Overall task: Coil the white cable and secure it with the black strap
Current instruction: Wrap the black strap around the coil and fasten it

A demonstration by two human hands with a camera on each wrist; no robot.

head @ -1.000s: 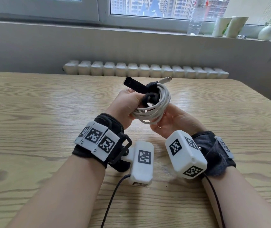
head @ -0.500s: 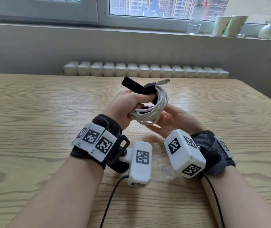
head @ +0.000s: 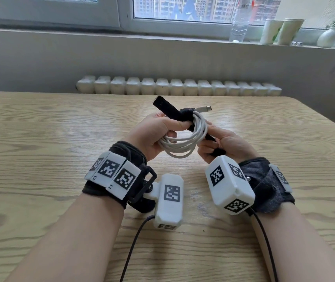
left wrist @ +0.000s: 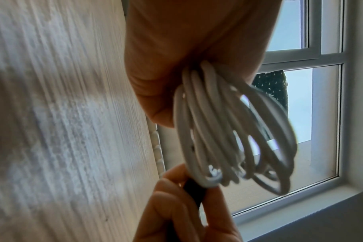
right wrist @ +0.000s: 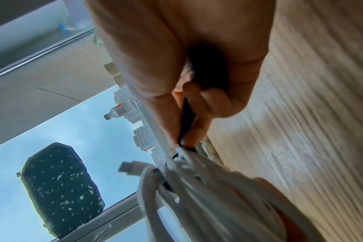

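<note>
The white cable (head: pixel 185 139) is wound into a loose coil of several loops, held in the air above the wooden table (head: pixel 40 139). My left hand (head: pixel 158 133) grips the coil's left side, thumb across the loops (left wrist: pixel 218 117). The black strap (head: pixel 172 110) runs through the coil's top; one end sticks up to the left. My right hand (head: pixel 219 143) pinches the strap's other end (right wrist: pixel 186 114) and pulls it down to the right. The cable's plug (head: pixel 203 108) pokes out to the right of the coil (right wrist: pixel 197 188).
A white radiator (head: pixel 178 87) runs behind the table's far edge. On the windowsill stand a clear bottle (head: pixel 239 23), two paper cups (head: pixel 282 31) and a small white vase (head: pixel 328 36). Dark wires (head: pixel 134 247) trail from the wrist cameras toward me.
The right hand has gone from cradling the coil underneath to pinching the strap's lower end and drawing it out to the right. The left thumb now lies across the coil.
</note>
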